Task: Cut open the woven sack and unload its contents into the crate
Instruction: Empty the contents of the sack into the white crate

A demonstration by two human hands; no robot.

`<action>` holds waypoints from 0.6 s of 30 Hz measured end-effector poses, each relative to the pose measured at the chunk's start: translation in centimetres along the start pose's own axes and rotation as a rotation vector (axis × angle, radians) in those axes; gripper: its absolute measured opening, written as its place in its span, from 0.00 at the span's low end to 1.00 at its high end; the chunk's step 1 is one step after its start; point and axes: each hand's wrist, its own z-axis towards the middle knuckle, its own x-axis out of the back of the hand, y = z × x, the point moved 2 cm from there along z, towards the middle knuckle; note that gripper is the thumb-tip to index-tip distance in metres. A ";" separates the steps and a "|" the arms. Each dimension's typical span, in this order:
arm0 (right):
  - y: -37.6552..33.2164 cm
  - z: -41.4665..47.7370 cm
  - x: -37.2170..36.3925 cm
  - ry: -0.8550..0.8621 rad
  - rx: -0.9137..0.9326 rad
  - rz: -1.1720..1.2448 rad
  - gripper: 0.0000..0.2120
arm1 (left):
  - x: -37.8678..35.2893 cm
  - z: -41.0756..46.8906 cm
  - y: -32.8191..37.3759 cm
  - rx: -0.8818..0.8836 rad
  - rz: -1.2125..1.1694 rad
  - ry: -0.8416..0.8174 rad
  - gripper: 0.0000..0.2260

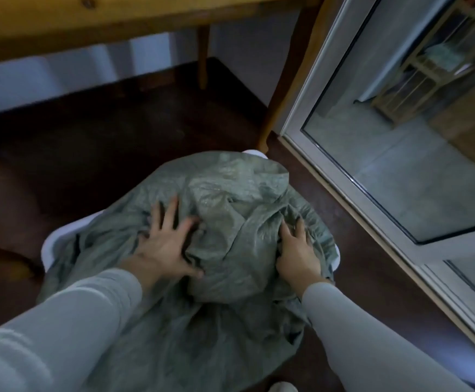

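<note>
Pressing woven sack (pixel 230 193) onto white crate (pixel 50 246) | left hand (pixel 165 244), right hand (pixel 297 251) both lying open, fingers spread | probably needing firmer fistfuls before shaking contents out

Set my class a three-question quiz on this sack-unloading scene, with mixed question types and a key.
1. True or false: the woven sack is draped over the white crate.
2. The left hand and right hand are: A) resting on the sack, B) holding a knife, C) lifting the crate.
3. On which side of the person is the glass door?
Key: 1 true; 2 A; 3 right.
</note>
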 end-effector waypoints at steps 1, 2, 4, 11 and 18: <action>-0.1 0.9 -0.5 -0.012 -0.001 -0.030 0.36 | 0.4 1.2 0.1 0.001 -0.037 0.064 0.55; -0.2 1.6 -1.0 -0.025 0.005 -0.059 0.36 | 0.9 2.5 0.2 -0.001 -0.090 0.121 0.54; -0.3 2.9 -2.0 -0.055 0.008 -0.084 0.36 | 1.6 4.7 0.0 -0.019 -0.183 0.200 0.53; -0.3 5.5 -5.7 -0.123 0.122 -0.132 0.31 | 0.3 7.5 -3.6 0.120 -0.002 -0.050 0.51; -2.0 4.6 -9.6 -0.263 0.203 -0.214 0.30 | -3.1 5.4 -6.9 0.179 0.060 -0.310 0.31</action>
